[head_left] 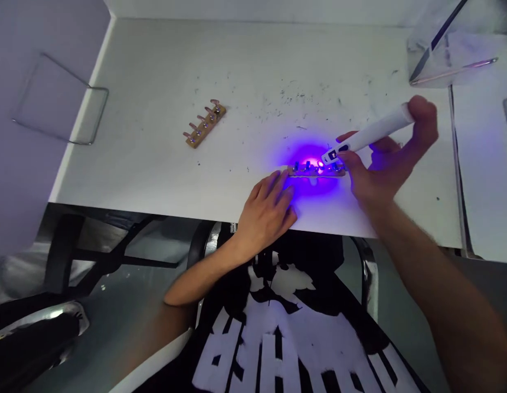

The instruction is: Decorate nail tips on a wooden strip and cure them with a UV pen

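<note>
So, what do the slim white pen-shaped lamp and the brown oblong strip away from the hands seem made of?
Slim white pen-shaped lamp: probably smooth plastic, given its even white casing.
Brown oblong strip: perhaps matte wood, judging by its tan colour; no grain discernible.

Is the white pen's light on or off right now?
On: a bright spot shows at the tip of the pen in the right hand, and violet light spreads over the strip and table.
</note>
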### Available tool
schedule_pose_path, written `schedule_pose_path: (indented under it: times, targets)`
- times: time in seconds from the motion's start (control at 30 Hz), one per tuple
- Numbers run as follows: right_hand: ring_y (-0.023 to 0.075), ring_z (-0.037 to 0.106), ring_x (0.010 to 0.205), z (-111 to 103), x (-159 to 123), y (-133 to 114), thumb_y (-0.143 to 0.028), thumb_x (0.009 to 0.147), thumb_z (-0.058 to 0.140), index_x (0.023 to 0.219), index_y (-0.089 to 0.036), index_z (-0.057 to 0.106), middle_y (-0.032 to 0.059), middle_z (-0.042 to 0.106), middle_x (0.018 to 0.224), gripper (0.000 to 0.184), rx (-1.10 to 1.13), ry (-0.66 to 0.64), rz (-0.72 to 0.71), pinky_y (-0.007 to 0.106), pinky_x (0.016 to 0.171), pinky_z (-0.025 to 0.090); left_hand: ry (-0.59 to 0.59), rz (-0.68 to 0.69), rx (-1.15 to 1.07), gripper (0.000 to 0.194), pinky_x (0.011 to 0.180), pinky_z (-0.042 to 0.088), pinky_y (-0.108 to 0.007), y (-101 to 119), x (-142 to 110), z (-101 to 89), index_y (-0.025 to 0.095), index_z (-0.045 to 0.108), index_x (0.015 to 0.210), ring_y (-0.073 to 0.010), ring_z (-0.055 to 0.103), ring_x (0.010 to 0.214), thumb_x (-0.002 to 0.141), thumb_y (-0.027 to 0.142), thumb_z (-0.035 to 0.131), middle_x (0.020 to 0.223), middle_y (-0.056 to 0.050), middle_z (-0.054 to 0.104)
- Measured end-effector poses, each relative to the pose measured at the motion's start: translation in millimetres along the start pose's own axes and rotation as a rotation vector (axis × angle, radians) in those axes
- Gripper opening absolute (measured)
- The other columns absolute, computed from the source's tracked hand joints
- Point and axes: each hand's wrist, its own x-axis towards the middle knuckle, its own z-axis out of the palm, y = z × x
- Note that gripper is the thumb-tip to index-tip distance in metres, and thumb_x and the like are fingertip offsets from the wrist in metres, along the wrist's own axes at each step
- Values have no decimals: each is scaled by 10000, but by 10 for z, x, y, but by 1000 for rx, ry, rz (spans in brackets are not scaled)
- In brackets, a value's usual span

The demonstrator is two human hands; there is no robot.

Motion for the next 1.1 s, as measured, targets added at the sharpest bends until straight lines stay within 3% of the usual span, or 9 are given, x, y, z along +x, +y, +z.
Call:
schedule_pose_path:
  times: [0.17,0.33,0.53,0.73,0.9,1.1]
  targets:
    - [148,677,924,-4,-83,12,-744,698,731,1470,-402,322,38,342,1449,938,-39,32,98,373,720,660,6,2,20,442,1175,446,-463,10,1,25,116,519,1400,-314,426,1459,1004,299,451,1562,-129,468]
    - [211,702,1007,-56,-132,-2,-708,789,661,1517,-436,251,59,331,1538,879,-102,-12,185,438,810,636,37,3,45,429,1190,438,-447,10,-3,69,136,522,1398,-298,416,1464,1010,297,438,1569,-119,459]
    - [205,726,928,-60,-152,19,-696,813,635,1534,-460,185,64,381,1531,882,-150,-2,198,476,812,626,61,27,90,438,1181,444,-438,-10,-13,93,116,527,1391,-306,430,1450,1011,312,432,1561,-127,465]
    - [197,720,918,-72,-176,41,-681,734,721,1491,-374,279,95,430,1518,929,-193,3,274,434,797,625,19,19,90,447,1180,436,-448,1,-17,89,138,523,1407,-294,416,1460,1011,330,441,1569,-117,460]
    - [202,707,938,-79,-215,181,-724,611,769,1473,-256,300,157,319,1583,1087,-127,23,325,466,875,606,-1,15,108,463,1211,394,-433,16,-24,94,131,510,1424,-287,386,1484,1022,334,403,1598,-113,420]
    - [182,692,897,-63,-235,358,-751,523,803,1444,-274,304,144,349,1567,1151,-102,25,359,424,810,622,1,16,92,458,1222,373,-418,32,-13,97,123,519,1413,-283,396,1477,1026,322,376,1592,-119,428]
